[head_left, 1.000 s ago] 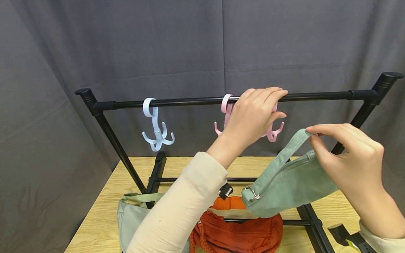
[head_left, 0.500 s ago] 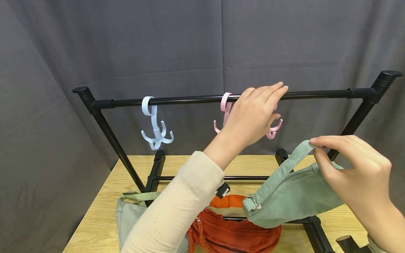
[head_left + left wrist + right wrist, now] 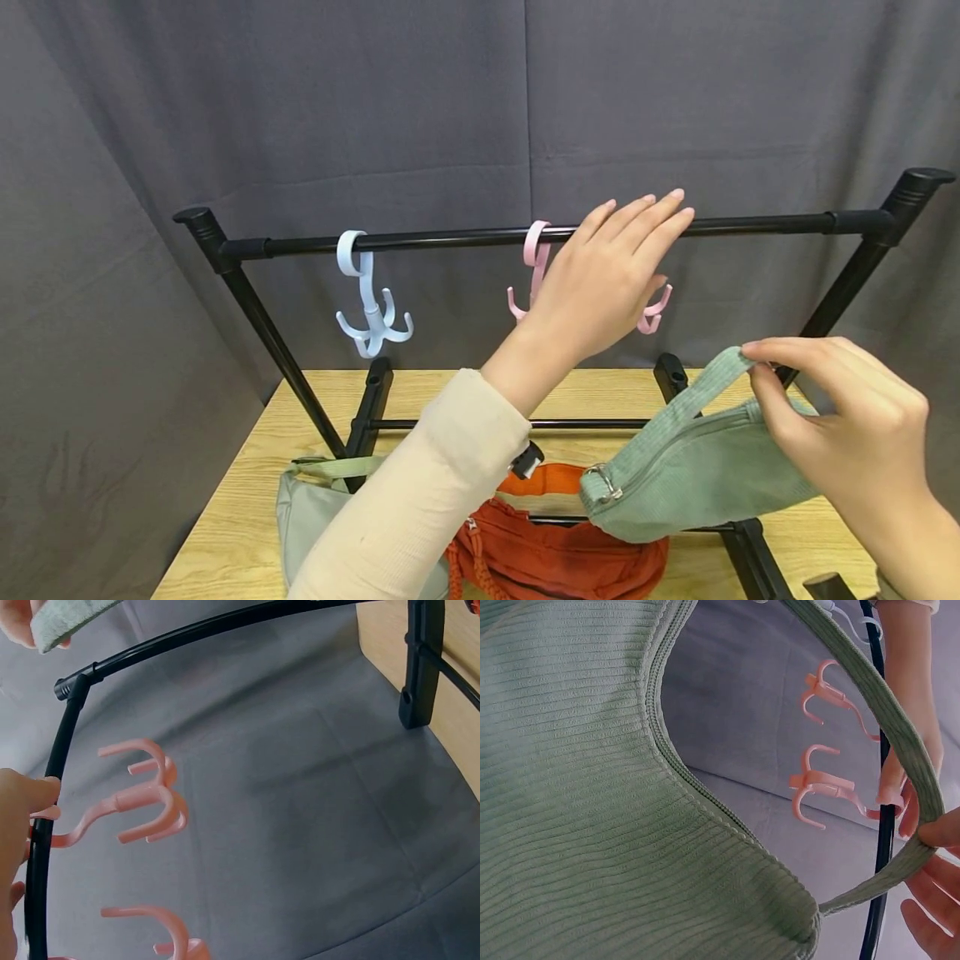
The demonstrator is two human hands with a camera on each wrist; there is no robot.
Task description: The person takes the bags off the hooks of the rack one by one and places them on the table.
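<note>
My left hand lies over the black rail, fingers stretched out, covering part of two pink rotating hooks. In the left wrist view, its thumb is by the top loop of one pink hook; the other pink hook hangs beside it. My right hand pinches the strap of a green corduroy shoulder bag between thumb and index finger. The bag hangs tilted in front of the rack's right side. In the right wrist view the strap forms a loop, with both pink hooks beyond it.
A light blue hook hangs on the rail's left part. On the wooden table lie an orange-red bag and a pale grey-green bag, partly behind my left sleeve. The rack's slanted leg stands behind my right hand.
My left hand's fingers have straightened and lifted from the rail. The right hand has lowered and moved slightly right, carrying the green bag. The hanging blue hook stays put.
</note>
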